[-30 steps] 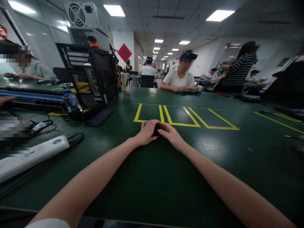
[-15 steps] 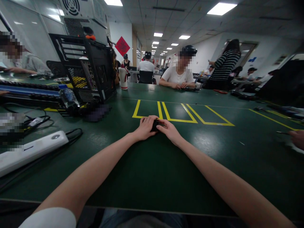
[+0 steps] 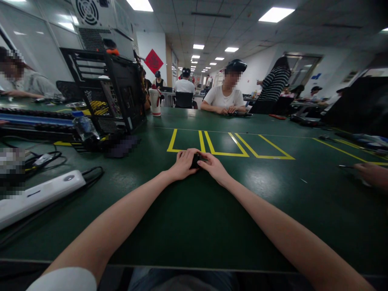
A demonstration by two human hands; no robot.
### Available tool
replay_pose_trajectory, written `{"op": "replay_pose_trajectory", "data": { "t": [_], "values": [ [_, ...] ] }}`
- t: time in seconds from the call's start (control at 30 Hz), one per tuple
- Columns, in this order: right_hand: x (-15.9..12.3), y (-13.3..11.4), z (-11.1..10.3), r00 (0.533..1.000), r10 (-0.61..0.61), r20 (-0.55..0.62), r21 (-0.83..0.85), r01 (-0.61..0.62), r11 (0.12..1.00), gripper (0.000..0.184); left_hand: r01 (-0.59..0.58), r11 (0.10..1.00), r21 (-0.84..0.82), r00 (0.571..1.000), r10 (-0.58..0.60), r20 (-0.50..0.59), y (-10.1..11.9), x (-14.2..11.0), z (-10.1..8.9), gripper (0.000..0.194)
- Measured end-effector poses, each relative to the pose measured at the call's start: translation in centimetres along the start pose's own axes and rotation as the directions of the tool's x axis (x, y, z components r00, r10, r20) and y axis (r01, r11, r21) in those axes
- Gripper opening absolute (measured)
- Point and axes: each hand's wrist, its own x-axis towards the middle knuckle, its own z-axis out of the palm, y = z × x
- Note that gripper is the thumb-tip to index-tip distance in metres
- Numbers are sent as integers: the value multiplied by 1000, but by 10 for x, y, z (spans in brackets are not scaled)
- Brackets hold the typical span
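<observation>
A small black object (image 3: 195, 161) is held between my two hands over the green table (image 3: 182, 218), just short of the yellow tape marks. My left hand (image 3: 184, 164) wraps over its left side, fingers curved around it. From the right, my right hand (image 3: 213, 167) grips its other side with thumb and fingers. Most of the object is covered by my fingers, so its kind cannot be made out.
Yellow tape outlines (image 3: 227, 154) lie beyond my hands. At the left are a white power strip (image 3: 45, 198), a plastic bottle (image 3: 85, 127) and an open black computer case (image 3: 121, 93). A white cup (image 3: 155, 103) stands behind. Another person's hand (image 3: 372, 173) reaches in at right.
My hands keep hold of the black object, nearly unmoved. The view has shifted slightly. The other person's hand at right has come further into view.
</observation>
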Motion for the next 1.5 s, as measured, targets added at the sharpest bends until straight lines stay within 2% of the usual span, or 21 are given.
{"op": "replay_pose_trajectory", "data": {
  "t": [0.13,0.3,0.5,0.6,0.77,0.97,1.13,1.33,1.5],
  "values": [
    [-2,-1,1,999,-19,46,62,17,998,33,-6,1000,7,1000,6,0,0,0,0,55],
    [-4,-4,2,998,-59,-4,1,59,998,22,-9,1000,0,1000,9,4,-1,1,-1,54],
    [-3,-3,0,1000,-9,23,-12,10,1000,35,-2,1000,-13,1000,2,6,1,0,-2,53],
    [-3,-3,-1,998,-12,56,56,9,998,35,6,1000,-17,1000,-6,9,1,0,-2,54],
    [-3,-2,1,999,-44,1,32,44,999,26,-8,1000,-7,1000,8,8,0,0,-1,54],
    [-1,1,0,999,-33,-1,-8,33,999,36,2,1000,4,1000,-2,-5,0,0,1,55],
    [-3,-1,-1,999,-24,35,64,22,998,34,9,1000,-5,1000,-9,4,1,0,0,56],
    [-5,-4,1,999,-10,-31,-22,9,1000,25,6,1000,-4,1000,-6,2,0,0,0,56],
    [-5,-4,1,1000,25,8,0,-25,1000,37,4,1000,-14,1000,-4,6,1,0,-1,53]
  ]
}}
